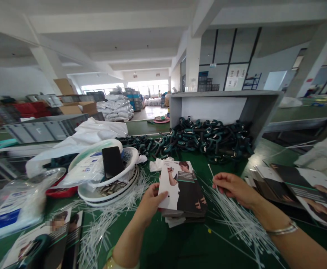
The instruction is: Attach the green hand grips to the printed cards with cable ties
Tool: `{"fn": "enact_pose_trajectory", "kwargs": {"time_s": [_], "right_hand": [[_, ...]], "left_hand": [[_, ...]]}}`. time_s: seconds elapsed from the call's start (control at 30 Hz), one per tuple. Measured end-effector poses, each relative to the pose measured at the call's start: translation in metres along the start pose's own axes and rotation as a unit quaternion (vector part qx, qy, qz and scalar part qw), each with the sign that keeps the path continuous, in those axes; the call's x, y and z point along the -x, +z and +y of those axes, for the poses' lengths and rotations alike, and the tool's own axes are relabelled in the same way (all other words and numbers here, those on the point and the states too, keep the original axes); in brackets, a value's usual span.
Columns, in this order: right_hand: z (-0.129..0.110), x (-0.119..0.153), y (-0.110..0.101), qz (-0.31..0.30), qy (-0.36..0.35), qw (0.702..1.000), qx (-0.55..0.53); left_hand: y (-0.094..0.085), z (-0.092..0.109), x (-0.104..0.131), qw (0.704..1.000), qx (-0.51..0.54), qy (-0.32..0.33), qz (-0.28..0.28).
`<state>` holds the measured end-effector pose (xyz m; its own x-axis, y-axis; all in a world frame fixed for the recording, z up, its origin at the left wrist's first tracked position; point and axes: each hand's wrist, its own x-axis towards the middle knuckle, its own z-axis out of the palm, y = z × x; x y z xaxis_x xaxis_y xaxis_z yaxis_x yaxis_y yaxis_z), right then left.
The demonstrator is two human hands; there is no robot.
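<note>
My left hand (150,203) pinches the left edge of a printed card (170,185), thumb on its front. The card shows a person, a dark panel and a small punched hole. It stands tilted over a stack of similar cards (177,220). To the right, my right hand (236,188) pinches a thin white cable tie (210,171) between thumb and fingers, its end pointing up. Beneath that hand spreads a loose bundle of white cable ties (243,228) on the green table (191,246).
Behind the cards, a grey crate (265,119) on its side spills dark green looped handles (202,136). White baskets (107,200) with a black phone (112,162) stand left, beside more ties (96,228). Further cards lie right (306,186) and front left (54,239).
</note>
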<state>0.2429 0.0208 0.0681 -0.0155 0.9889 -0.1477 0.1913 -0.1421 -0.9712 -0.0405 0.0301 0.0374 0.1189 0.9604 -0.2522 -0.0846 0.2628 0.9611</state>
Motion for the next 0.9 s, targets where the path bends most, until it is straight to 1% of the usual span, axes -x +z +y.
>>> {"fn": "enact_pose_trajectory", "kwargs": {"time_s": [0.07,0.17,0.23,0.33,0.43,0.53,0.6,0.67,0.73,0.9], "right_hand": [[-0.010,0.002,0.016,-0.024,-0.017,0.999,-0.023],[-0.021,0.006,0.038,-0.039,-0.050,0.998,-0.030],[-0.026,0.009,0.051,-0.044,-0.065,0.997,-0.011],[-0.031,0.014,0.066,-0.037,-0.084,0.995,0.041],[-0.031,0.016,0.074,-0.009,-0.126,0.990,0.055],[-0.030,0.017,0.080,0.021,-0.174,0.984,0.020],[-0.029,0.018,0.084,0.027,-0.203,0.979,-0.002],[-0.026,0.021,0.088,0.019,-0.228,0.973,-0.010],[-0.022,0.023,0.092,0.000,-0.242,0.970,-0.001],[-0.014,0.022,0.094,-0.046,-0.256,0.965,0.036]], "left_hand": [[0.001,0.005,0.006,0.999,0.020,-0.022,-0.029],[0.003,0.005,0.013,0.993,0.084,-0.046,-0.066],[0.006,0.001,0.016,0.988,0.128,-0.056,-0.062],[0.013,-0.005,0.018,0.983,0.175,-0.044,-0.028],[0.017,-0.007,0.019,0.976,0.214,-0.026,-0.018],[0.015,-0.009,0.017,0.973,0.227,-0.023,-0.039],[0.012,-0.009,0.017,0.975,0.213,-0.027,-0.050],[0.009,-0.010,0.017,0.980,0.190,-0.033,-0.058],[0.006,-0.010,0.018,0.982,0.176,-0.035,-0.067],[0.003,-0.008,0.020,0.981,0.173,-0.031,-0.082]]}}
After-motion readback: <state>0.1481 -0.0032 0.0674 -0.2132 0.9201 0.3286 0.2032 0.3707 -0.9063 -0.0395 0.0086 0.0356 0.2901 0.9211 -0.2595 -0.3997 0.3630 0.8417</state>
